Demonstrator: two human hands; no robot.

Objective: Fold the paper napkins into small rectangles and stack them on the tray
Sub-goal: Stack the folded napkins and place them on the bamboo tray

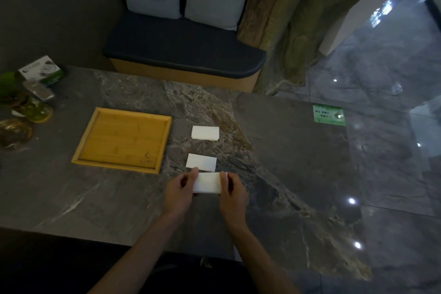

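Three white paper napkins lie in a column on the dark marble table (298, 162), right of a square wooden tray (95, 117) with nothing in it. The far napkin (205, 132) and the middle napkin (201, 162) are folded rectangles lying free. The nearest napkin (208, 182) is also a folded rectangle. My left hand (180, 190) pinches its left end and my right hand (232, 194) pinches its right end, holding it at the table surface.
At the table's far left stand green and amber glass pieces (35, 110), a small box (40, 70) and a grey packet (39, 89). A green sticker (329, 114) sits at the far right. A cushioned bench (183, 55) lies beyond the table.
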